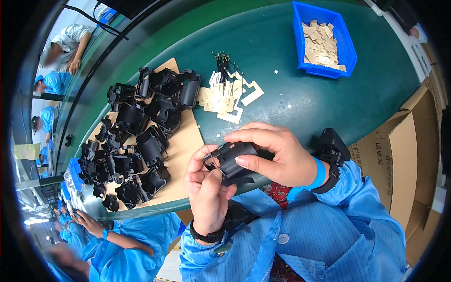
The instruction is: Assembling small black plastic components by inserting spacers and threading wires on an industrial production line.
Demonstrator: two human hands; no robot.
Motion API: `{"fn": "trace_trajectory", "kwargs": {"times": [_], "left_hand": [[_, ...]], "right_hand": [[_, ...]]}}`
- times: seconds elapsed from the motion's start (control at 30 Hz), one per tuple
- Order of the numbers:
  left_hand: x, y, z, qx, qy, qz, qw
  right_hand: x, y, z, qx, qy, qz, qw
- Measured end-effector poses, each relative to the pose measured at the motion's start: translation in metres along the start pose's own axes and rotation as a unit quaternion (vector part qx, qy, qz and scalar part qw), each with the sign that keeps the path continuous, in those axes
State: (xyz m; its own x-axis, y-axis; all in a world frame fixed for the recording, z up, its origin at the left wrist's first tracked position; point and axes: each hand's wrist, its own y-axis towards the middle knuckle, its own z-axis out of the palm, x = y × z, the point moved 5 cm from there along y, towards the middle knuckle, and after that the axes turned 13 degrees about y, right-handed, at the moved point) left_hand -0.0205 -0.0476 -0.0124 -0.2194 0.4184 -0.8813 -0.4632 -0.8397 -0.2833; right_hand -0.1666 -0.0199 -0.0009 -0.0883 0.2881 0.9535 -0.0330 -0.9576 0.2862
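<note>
Housing of black plastic (232, 162) sits at the near edge of the dark green table (329, 101), held between the person's two grips. The right grip (277, 155) closes round the housing's right end, thumb on the side facing the person; the left grip (206, 188) pinches its left edge between thumb and fingertips. Both are engaged on it — neither is free — though what exactly the left fingertips do at that edge is too covered to tell.

Left of the housing, a tan cardboard sheet (190, 134) carries a crowd of similar black parts (152, 148), lying at mixed angles. Just beyond the housing is a loose heap of flat cream and white pieces (225, 98) with thin black leads (223, 61). Farthest off, beyond and to the right of the housing, stands a blue bin (346, 40) with many small tan pieces (322, 44) inside.

Progress looks partway: this one part is in handling, not set down. Whether those on the sheet are finished or waiting cannot be told — but the loose heap and the bin's contents suggest plenty remains.
</note>
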Motion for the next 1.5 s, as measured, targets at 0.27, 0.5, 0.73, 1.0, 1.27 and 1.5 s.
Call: {"fn": "trace_trajectory", "kwargs": {"times": [0.27,0.5,0.73,1.0,1.27,1.5], "left_hand": [[0.0021,-0.0002,0.0032,0.034,-0.014,0.029,0.999],[0.0010,0.0017,0.0038,0.053,-0.026,0.015,0.998],[0.0026,0.0039,0.0019,0.083,-0.032,0.000,0.996],[0.0003,0.0036,0.0068,0.026,0.056,-0.014,0.998],[0.0034,-0.0006,0.0047,-0.075,0.223,0.165,0.958],[0.0033,-0.0008,0.0012,-0.040,0.169,0.105,0.979]], "right_hand": [[0.0033,0.0022,-0.0044,-0.003,0.048,0.036,0.998],[0.0022,0.0035,-0.0054,-0.007,0.074,0.049,0.996],[0.0081,0.0054,-0.0080,0.008,0.026,0.032,0.999],[0.0034,0.0027,-0.0064,0.009,0.023,0.032,0.999],[0.0069,0.0036,0.0017,0.018,0.024,0.033,0.999],[0.0029,0.0056,-0.0025,0.021,0.066,0.087,0.994]]}}
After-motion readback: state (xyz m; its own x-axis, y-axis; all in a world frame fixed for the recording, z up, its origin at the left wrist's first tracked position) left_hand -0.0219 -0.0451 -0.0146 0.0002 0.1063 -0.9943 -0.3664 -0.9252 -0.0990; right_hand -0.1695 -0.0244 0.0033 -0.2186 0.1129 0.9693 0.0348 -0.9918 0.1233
